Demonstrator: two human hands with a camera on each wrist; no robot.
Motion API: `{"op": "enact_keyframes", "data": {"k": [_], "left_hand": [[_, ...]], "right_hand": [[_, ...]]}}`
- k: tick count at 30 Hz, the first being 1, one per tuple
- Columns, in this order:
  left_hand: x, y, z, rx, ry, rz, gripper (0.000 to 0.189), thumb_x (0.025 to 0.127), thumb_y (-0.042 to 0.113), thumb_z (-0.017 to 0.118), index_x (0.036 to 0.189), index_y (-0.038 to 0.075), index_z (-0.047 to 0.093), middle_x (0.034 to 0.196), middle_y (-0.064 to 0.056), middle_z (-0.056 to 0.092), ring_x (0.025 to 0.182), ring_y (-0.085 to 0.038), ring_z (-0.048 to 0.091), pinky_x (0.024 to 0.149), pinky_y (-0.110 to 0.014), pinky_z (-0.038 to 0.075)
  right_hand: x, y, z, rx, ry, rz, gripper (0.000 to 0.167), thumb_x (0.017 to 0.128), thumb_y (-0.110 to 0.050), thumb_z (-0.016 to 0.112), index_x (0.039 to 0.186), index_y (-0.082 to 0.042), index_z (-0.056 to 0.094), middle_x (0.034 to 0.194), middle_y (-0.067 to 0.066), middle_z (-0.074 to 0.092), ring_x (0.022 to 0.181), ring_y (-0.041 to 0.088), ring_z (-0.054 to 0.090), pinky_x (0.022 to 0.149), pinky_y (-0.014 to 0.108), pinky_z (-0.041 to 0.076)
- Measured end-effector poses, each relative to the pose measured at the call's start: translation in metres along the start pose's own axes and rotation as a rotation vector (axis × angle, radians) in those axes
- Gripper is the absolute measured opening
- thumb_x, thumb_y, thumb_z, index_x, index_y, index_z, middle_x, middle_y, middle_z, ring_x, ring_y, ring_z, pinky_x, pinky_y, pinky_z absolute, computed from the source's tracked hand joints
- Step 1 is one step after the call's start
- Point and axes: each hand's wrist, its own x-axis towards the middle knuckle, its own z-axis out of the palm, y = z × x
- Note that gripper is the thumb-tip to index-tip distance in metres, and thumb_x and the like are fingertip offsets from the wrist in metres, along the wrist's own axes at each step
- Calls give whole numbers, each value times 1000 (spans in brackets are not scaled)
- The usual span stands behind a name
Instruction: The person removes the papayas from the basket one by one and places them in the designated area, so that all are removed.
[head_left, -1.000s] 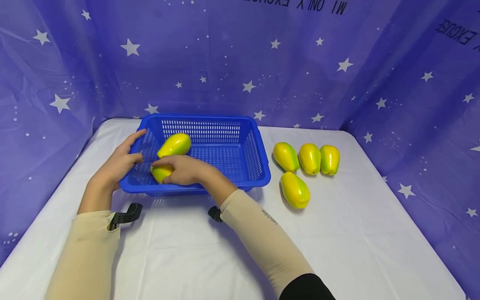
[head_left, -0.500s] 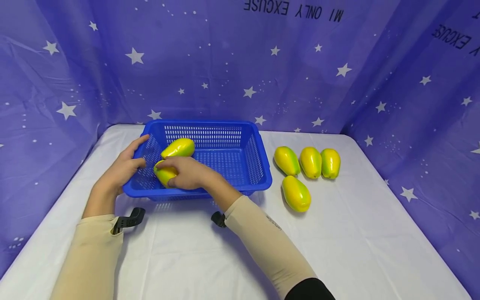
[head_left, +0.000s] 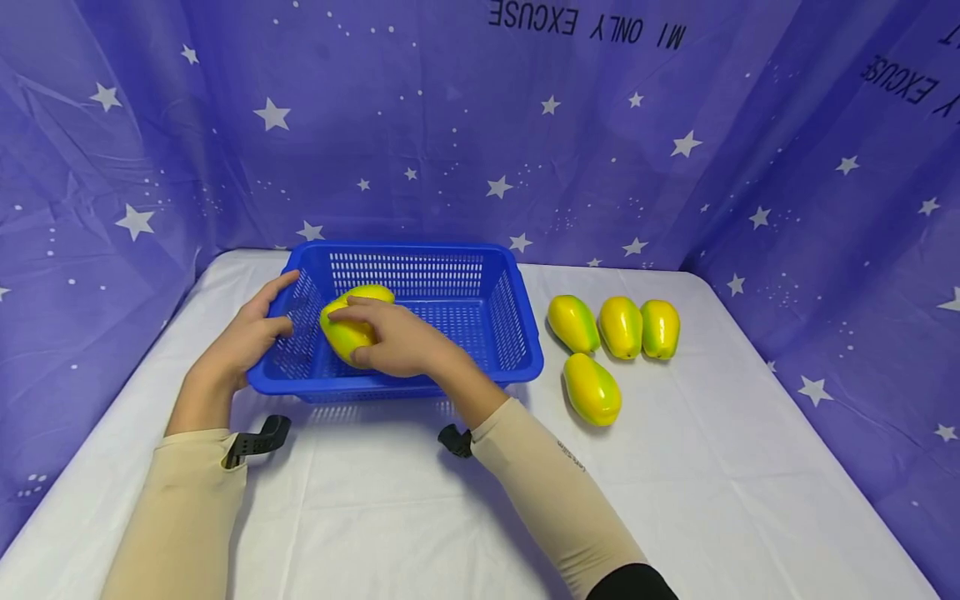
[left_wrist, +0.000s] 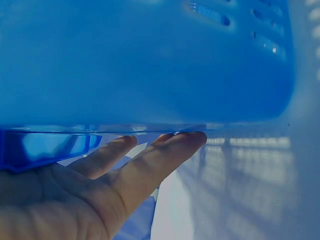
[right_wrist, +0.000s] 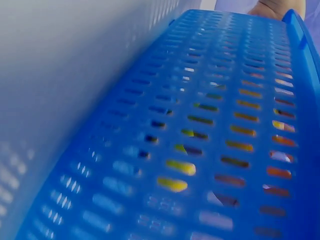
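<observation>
A blue plastic basket with slotted walls stands on the table. My left hand grips its left end, thumb and a finger at the rim; the left wrist view shows the hand's fingers against the basket's outer surface. Inside the basket, my right hand holds a yellow-green papaya, fingers over its top and thumb at its near side. Just behind it lies a second papaya, partly covered by the held one and the hand. In the right wrist view, yellow shows through the slots of the basket wall.
To the right of the basket, three papayas lie in a row, with another papaya in front of them. A white cloth covers the table. A purple star-patterned curtain hangs behind and at the sides.
My right hand has shifted the held papaya right and slightly away, up to the other papaya in the basket. The left hand stays at the basket's left end. The head view has tilted slightly.
</observation>
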Motion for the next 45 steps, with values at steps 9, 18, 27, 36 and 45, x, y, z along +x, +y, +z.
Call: {"op": "enact_keyframes", "data": {"k": [9, 18, 27, 36, 45], "left_hand": [[2, -2, -3, -28, -14, -5, 86, 86, -4, 35, 158, 31, 3, 161, -16, -6, 129, -48, 29, 81, -50, 52], [0, 1, -2, -12, -9, -9, 85, 87, -3, 34, 157, 34, 4, 161, -15, -8, 129, -47, 26, 80, -48, 53], [1, 1, -3, -5, -9, -18, 86, 87, -3, 36, 157, 33, 3, 161, -14, -9, 131, -46, 24, 79, -43, 52], [1, 1, -2, -33, -19, -10, 85, 87, -4, 34, 158, 32, 2, 161, -16, -9, 127, -47, 27, 76, -43, 54], [0, 1, -2, -25, -15, -1, 85, 87, -5, 34, 158, 31, 3, 161, -17, -7, 129, -46, 26, 77, -39, 54]], "right_hand": [[-19, 7, -11, 40, 111, 1, 57, 91, -18, 64, 145, -25, 48, 158, -3, 26, 132, 19, 41, 96, 28, 44], [-41, 11, -25, 83, 195, 2, 56, 91, -18, 63, 145, -25, 48, 159, -6, 22, 137, 18, 34, 96, 29, 46], [-60, 14, -34, 89, 337, -20, 56, 88, -14, 65, 141, -26, 52, 157, -8, 26, 133, 19, 39, 91, 31, 49], [-82, 21, -47, 88, 404, -30, 56, 86, -13, 67, 140, -24, 53, 157, -3, 29, 134, 24, 39, 88, 32, 50], [-101, 28, -56, 89, 452, -10, 56, 86, -15, 67, 140, -25, 54, 156, -7, 29, 130, 22, 44, 87, 29, 50]]}}
